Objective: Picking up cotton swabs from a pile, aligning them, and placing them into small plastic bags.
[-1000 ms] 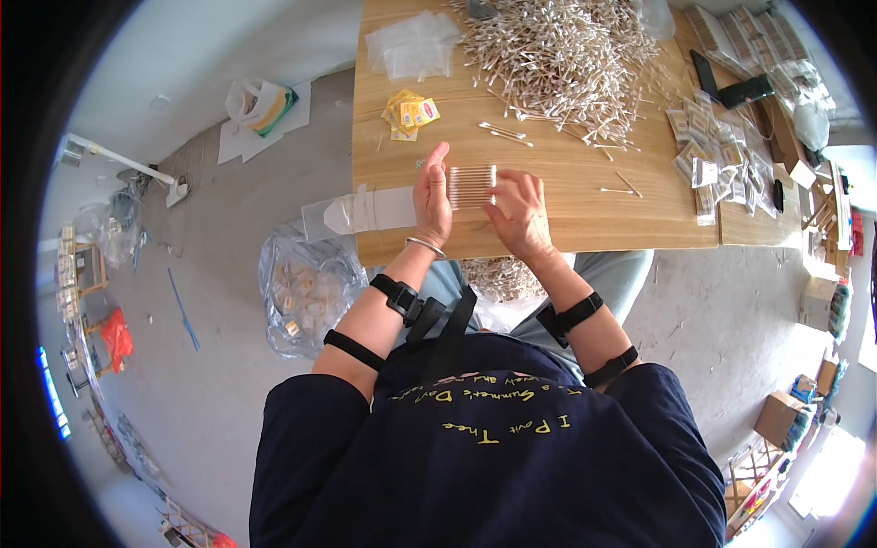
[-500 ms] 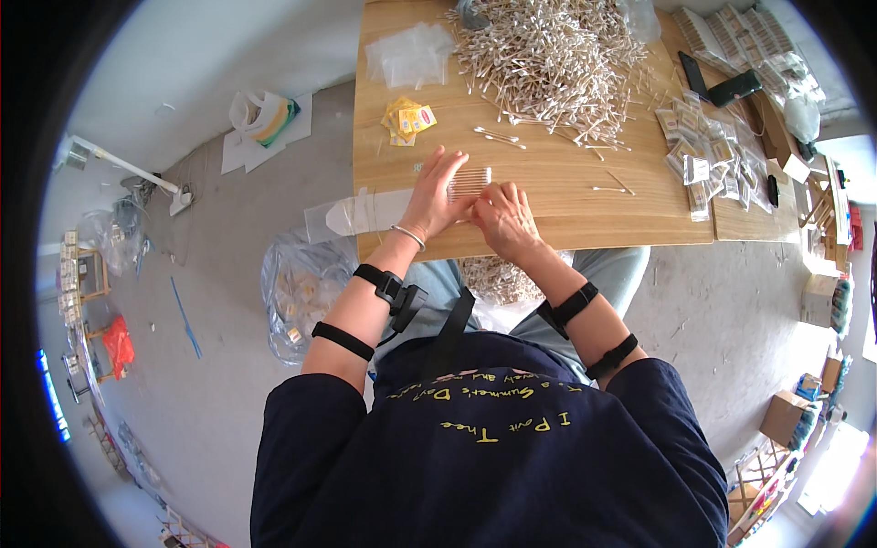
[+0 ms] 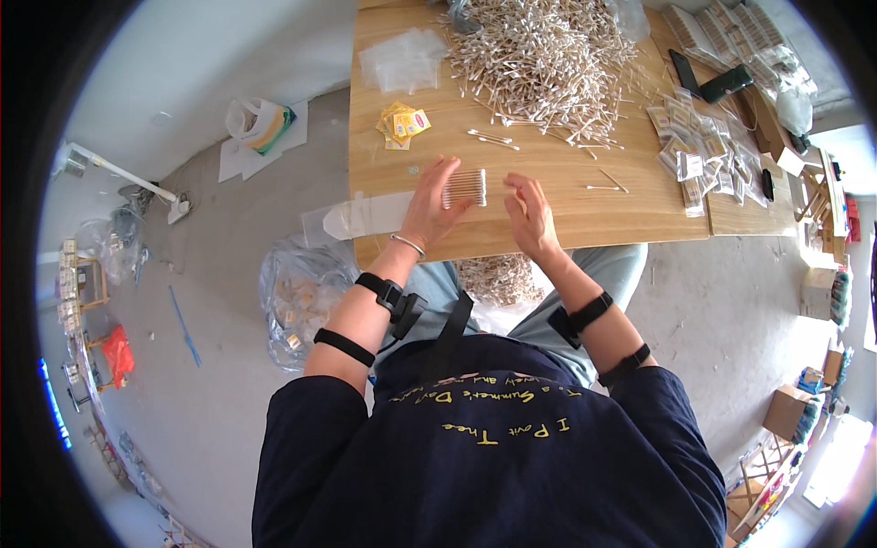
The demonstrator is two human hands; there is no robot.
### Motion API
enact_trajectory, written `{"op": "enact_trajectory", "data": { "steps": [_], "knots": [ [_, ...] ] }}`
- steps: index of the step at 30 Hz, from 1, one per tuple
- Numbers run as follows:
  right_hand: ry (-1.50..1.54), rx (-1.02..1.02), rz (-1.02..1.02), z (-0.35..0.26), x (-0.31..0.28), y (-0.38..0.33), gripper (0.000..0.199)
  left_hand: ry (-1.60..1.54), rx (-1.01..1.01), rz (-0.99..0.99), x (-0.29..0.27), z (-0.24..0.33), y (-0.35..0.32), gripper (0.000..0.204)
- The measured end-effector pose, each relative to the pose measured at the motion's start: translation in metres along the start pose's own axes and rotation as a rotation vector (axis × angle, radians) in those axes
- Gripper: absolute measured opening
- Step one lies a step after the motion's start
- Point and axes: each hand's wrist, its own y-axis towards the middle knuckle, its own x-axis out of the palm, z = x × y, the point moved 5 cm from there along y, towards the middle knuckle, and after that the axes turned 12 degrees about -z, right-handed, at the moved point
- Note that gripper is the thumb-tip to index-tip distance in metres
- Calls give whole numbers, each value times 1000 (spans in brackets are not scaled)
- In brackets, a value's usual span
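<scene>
Person seated at a wooden table, sorting cotton swabs. Left hand grips a small even row of swabs, fingers curled around its left end, row lying flat near the table's front edge. Right hand sits just at 3 o'clock of the row, fingers loosely spread, holding nothing, not touching the swabs as far as can be seen. Big loose pile of swabs at 12 o'clock, well apart from the hands. A few stray swabs lie between pile and hands. Yellow packets at 11 o'clock of the left hand; clear empty bags beyond them. Filled bags of swabs spread out at 2 o'clock. A clear plastic sleeve lies at 9 o'clock of the left hand, overhanging the table edge.

Step in hand, judging by the layout: squaring up a counted bundle before bagging. Next move likely needs the free right hand to steady the loose end so the row stays aligned, then a bag opened without spilling swabs.
</scene>
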Motion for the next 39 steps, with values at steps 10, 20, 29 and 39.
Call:
{"op": "enact_trajectory", "data": {
  "steps": [10,20,29,39],
  "knots": [
    [259,-40,296,0,55,51,36,-781,-126,466,8,-21,-4,58],
    [-346,-71,-27,-13,50,41,56,-932,-111,492,4,-30,-6,63],
    [-778,-21,-239,-17,83,20,77,-751,-145,394,3,-17,-11,63],
    [-707,-32,-271,-43,135,29,77,-678,-193,431,-28,-40,-48,64]
  ]
}}
